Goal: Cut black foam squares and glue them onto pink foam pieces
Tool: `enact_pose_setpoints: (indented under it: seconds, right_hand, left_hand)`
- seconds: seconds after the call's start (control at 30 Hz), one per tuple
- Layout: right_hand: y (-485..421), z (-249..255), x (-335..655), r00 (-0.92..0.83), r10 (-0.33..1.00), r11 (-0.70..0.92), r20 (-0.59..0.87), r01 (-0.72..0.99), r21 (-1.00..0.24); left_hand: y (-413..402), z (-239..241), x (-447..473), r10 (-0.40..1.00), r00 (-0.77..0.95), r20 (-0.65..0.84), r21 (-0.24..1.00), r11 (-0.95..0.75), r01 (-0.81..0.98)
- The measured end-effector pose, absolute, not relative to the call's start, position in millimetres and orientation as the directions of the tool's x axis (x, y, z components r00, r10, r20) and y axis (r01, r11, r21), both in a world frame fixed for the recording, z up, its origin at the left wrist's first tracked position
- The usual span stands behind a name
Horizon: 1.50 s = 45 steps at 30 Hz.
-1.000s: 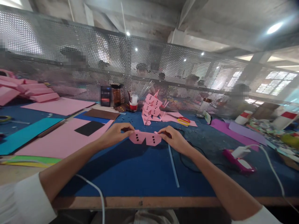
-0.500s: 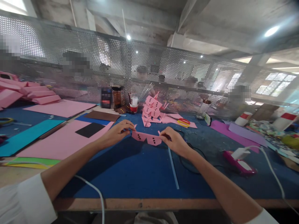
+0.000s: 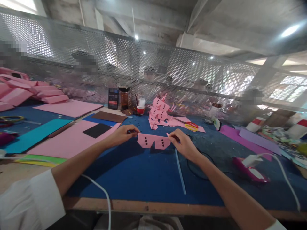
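A pink folded paper piece (image 3: pixel 153 141) with small black squares on it is held just above the blue table mat (image 3: pixel 144 172). My left hand (image 3: pixel 123 134) pinches its left tip with thumb and fingers closed. On the other side, my right hand (image 3: pixel 183 144) pinches its right tip. A thin clear glue stick (image 3: pixel 180 171) lies on the mat just below my right hand.
A pile of similar pink pieces (image 3: pixel 159 112) sits beyond, with red-and-yellow scissors (image 3: pixel 192 126) beside it. Pink, black, teal and green sheets (image 3: pixel 69 137) lie at left. A pink glue gun (image 3: pixel 249 166) with cable rests at right. Jars and a red cup (image 3: pixel 140 108) stand by the perforated metal screen.
The pink piece has been lifted slightly and spread flatter between both hands, now facing me more. The view has shifted a little to the left.
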State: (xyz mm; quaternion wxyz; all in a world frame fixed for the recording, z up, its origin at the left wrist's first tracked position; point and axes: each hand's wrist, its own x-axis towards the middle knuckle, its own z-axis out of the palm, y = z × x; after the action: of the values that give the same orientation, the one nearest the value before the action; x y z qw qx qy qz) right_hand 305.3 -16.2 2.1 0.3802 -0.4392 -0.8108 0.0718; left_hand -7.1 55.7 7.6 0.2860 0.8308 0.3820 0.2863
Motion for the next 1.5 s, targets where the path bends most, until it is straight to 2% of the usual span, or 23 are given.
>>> enact_pose_setpoints:
  seconds: [0.27, 0.5, 0.83, 1.5]
  right_hand:
    - [-14, 0, 308, -0.308, 0.780, 0.583, 0.544, 0.672, -0.456]
    - [-13, -2, 308, -0.316, 0.786, 0.579, 0.531, 0.677, -0.454]
    - [-15, -1, 307, -0.317, 0.784, 0.581, 0.533, 0.678, -0.451]
    - [-15, -10, 304, -0.335, 0.792, 0.570, 0.510, 0.704, -0.423]
  left_hand:
    - [58, 7, -9, 0.802, 0.564, 0.194, 0.797, -0.464, 0.386]
    - [61, 6, -10, 0.801, 0.582, 0.139, 0.825, -0.418, 0.380]
    - [59, 8, -11, 0.738, 0.666, 0.109, 0.807, -0.457, 0.374]
    - [50, 16, -5, 0.796, 0.587, 0.145, 0.724, -0.490, 0.485]
